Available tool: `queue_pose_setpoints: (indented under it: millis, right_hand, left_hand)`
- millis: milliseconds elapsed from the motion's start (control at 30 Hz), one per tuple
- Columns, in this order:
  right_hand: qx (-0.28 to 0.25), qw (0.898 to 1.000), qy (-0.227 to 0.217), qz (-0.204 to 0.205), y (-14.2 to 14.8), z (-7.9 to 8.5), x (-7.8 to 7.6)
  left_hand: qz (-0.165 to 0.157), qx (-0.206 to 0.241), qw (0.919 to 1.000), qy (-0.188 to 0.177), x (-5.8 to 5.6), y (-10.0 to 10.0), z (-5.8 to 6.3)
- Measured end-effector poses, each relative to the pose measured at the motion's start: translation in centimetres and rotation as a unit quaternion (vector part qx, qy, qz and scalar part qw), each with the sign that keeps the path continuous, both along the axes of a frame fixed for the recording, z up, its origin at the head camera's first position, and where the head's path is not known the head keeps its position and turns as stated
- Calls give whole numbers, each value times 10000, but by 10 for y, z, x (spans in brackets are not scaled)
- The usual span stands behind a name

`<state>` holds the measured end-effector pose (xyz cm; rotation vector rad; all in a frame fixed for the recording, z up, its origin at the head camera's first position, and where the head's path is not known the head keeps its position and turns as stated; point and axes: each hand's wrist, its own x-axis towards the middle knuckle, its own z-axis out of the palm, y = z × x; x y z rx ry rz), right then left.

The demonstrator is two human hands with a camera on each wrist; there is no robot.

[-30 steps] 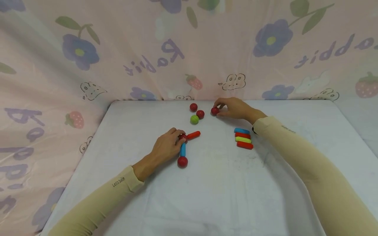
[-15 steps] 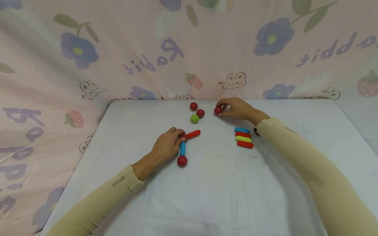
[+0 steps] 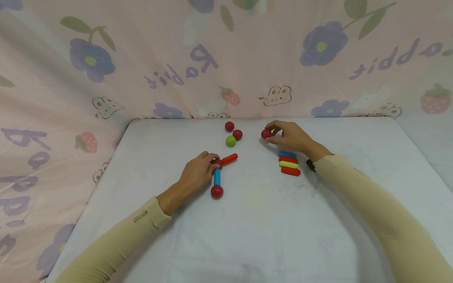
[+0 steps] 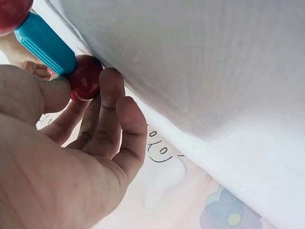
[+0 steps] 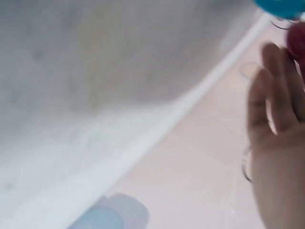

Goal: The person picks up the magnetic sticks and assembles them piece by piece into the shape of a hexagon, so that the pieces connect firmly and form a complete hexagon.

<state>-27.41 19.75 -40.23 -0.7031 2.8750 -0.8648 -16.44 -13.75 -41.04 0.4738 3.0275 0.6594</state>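
My left hand [image 3: 198, 171] grips a red ball [image 4: 86, 78] between thumb and fingers. A blue rod [image 3: 217, 177] runs from that ball toward me to a second red ball [image 3: 217, 191]. Off the gripped ball's right side points a red rod [image 3: 230, 158]. Farther back and to the right, my right hand [image 3: 293, 136] pinches a loose red ball [image 3: 266, 134] with thumb and fingertips. In the blurred right wrist view, this hand [image 5: 281, 114] is only partly in frame.
Two red balls [image 3: 229, 126] and a green ball [image 3: 231, 141] cluster near the back edge of the white-covered table [image 3: 262, 232]. Several rods lie side by side on the right: a blue rod [image 3: 287, 154], a yellow rod [image 3: 288, 164] and red ones. A patterned curtain [image 3: 141, 59] hangs behind.
My right hand has moved right and slightly toward me with its red ball, away from the cluster. The left hand keeps its grip, and the joined pieces stay almost where they were.
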Motion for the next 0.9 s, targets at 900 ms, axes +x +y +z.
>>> queue_pose_setpoints:
  millis: [900]
  right_hand:
    - [-789,9953,-200,-534,-14,2,58]
  left_hand:
    - [-58,-30,9999,120,0,0,-2]
